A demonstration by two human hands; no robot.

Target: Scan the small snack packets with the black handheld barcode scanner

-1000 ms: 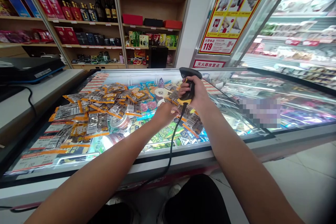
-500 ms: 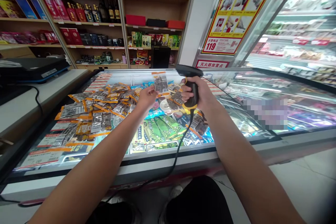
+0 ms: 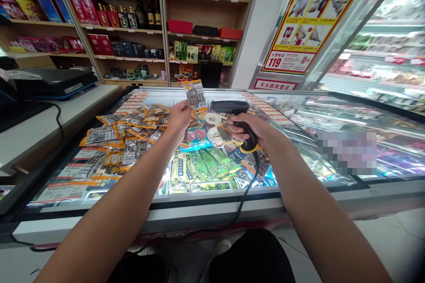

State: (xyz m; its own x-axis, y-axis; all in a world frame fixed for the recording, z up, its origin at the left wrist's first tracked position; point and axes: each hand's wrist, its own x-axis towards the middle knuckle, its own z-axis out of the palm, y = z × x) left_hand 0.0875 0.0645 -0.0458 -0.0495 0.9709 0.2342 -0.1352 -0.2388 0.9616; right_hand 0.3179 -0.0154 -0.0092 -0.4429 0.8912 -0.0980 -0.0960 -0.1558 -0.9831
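Observation:
Pinched in my left hand (image 3: 181, 117) is a small snack packet (image 3: 195, 94) with orange ends and a printed label, raised above the glass. My right hand (image 3: 249, 128) wraps round the grip of a black and yellow barcode scanner (image 3: 230, 106), whose head points left, close to the packet. From the scanner's grip a black cable (image 3: 251, 185) runs down over the front edge. Left of my hands, many similar packets (image 3: 133, 121) lie heaped on the glass lid of a chest freezer (image 3: 232, 205). Through the glass, green ice-cream wrappers (image 3: 212, 163) and round tubs show.
To the left stands a white counter (image 3: 83, 104) with a black scale-like device (image 3: 56, 83) on it. Shelves (image 3: 133, 28) of boxes and bottles rise behind the freezer. A red and yellow poster (image 3: 299, 22) hangs at back right, beside a lit display case (image 3: 385, 48).
My left hand has shifted a little left and up with the packet, which is tilted differently. The scanner has dropped lower, its head now level beside the packet. The whole view has turned slightly left.

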